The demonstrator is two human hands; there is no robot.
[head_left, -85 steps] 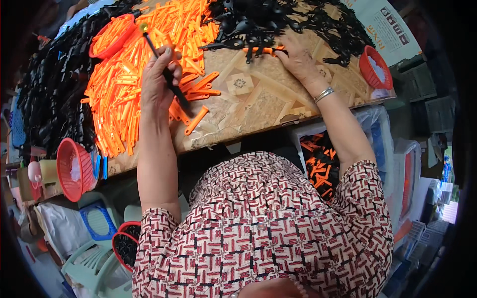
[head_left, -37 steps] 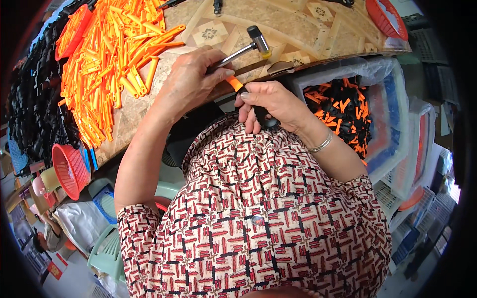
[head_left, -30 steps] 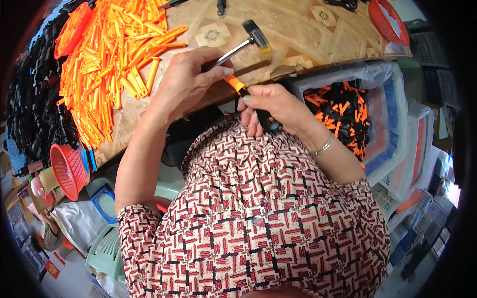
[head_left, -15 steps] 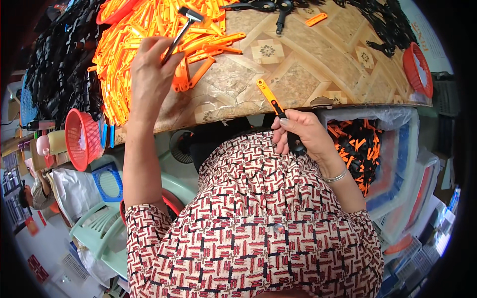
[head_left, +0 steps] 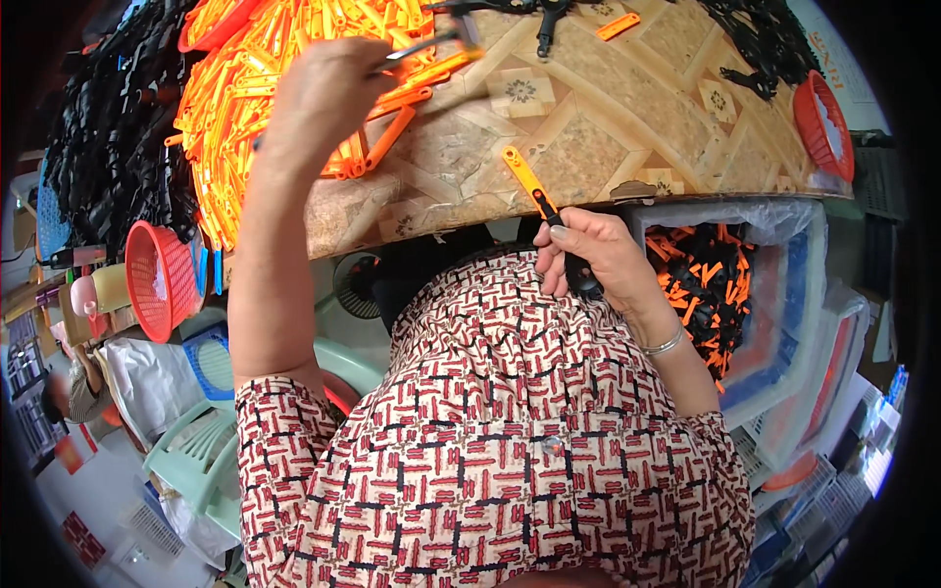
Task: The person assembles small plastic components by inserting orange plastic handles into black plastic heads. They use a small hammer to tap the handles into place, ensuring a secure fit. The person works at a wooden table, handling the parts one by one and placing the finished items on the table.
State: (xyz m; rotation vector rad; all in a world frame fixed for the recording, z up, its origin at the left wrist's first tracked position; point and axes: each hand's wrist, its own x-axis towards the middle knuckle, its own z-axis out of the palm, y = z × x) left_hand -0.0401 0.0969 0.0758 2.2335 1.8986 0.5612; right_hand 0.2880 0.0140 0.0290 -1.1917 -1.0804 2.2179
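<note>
My left hand (head_left: 328,103) is raised over the table's left side, its fingers closed round the handle of a small hammer (head_left: 423,47). The hammer's head is smeared by motion, above the edge of a heap of orange plastic strips (head_left: 235,118). Close to my body, at the table's front edge, my right hand (head_left: 600,253) pinches a plastic part (head_left: 524,176). Its far end is a flat orange strip with holes, joined to a black piece that runs back under my fingers.
Black parts (head_left: 118,127) are piled at the far left, with more (head_left: 769,44) at the back right. Red baskets stand at the left (head_left: 162,284) and right (head_left: 823,127). A plastic-lined bin (head_left: 784,284) holds orange-and-black pieces. One orange strip (head_left: 619,25) lies apart on the tabletop (head_left: 588,108).
My left hand has swung the hammer up and to the right, turning the handle from slanted to nearly level. My right hand and its plastic part have hardly moved.
</note>
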